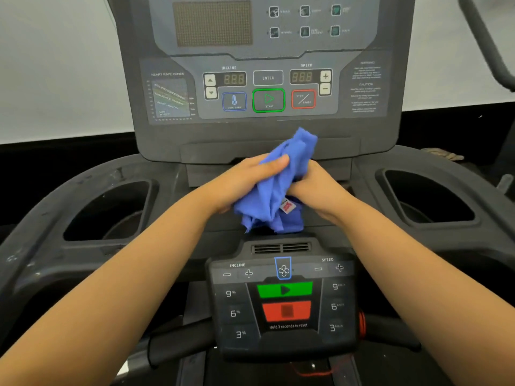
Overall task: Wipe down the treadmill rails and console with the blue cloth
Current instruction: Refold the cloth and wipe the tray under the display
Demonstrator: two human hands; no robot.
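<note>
Both hands in, bare left hand (245,182) and bare right hand (320,188) clamped together around the crumpled blue microfibre cloth (274,188), thumb pressed across its folds. Cloth bunched between the palms, held above the dark grey treadmill console (267,79), one corner poking up toward the green START button (268,100). Below the wrists, small lower control panel (284,299). Deep black cup holders (111,210) flanking either side.

Cloth (274,188): solid blue, white tag with red print. Console (267,79): dark grey. Start button (268,100) outlined green; stop/pause button (303,99) outlined red.
</note>
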